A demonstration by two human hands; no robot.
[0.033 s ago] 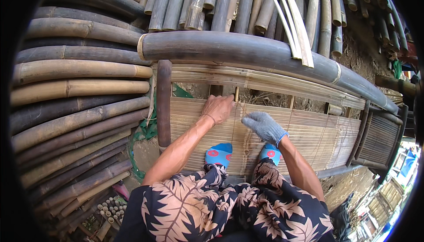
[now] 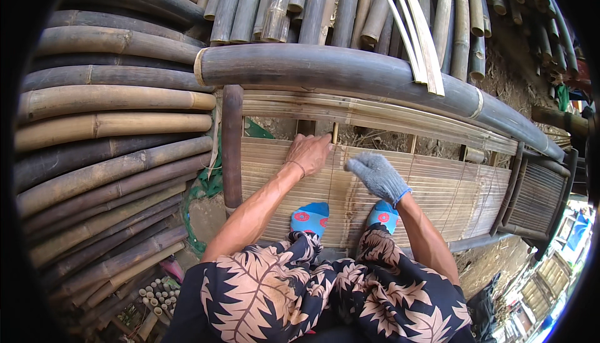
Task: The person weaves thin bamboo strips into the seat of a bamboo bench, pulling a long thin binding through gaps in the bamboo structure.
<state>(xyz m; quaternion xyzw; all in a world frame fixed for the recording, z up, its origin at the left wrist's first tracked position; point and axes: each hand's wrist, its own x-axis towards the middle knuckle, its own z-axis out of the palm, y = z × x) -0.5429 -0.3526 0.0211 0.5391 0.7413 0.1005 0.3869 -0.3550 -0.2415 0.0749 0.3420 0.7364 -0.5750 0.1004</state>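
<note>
My bare left hand (image 2: pixel 309 151) rests at the far edge of a panel of thin bamboo slats (image 2: pixel 275 199), its fingers curled down over that edge, fingertips hidden. Beside them a narrow bamboo crosspiece (image 2: pixel 335 133) spans the gap behind the panel. To the right, my right hand (image 2: pixel 378 175) wears a grey knitted glove with a blue cuff. It hovers over the slats, fingers loosely bent, thumb side apart, and nothing shows in it. Beyond the gap lies a second band of long slats (image 2: pixel 375 113). My feet in blue socks (image 2: pixel 309 219) stand on the panel.
A thick dark bamboo pole (image 2: pixel 300 65) bounds the far side, with pale split strips (image 2: pixel 422 49) draped over it. Bamboo poles (image 2: pixel 112 93) are stacked at left; more (image 2: pixel 325 5) lie beyond. Green netting (image 2: pixel 209 183) hangs by the left frame post (image 2: pixel 232 149).
My gloved right hand has shifted slightly right and its fingers have tilted a little. My left hand stays in place at the slat edge.
</note>
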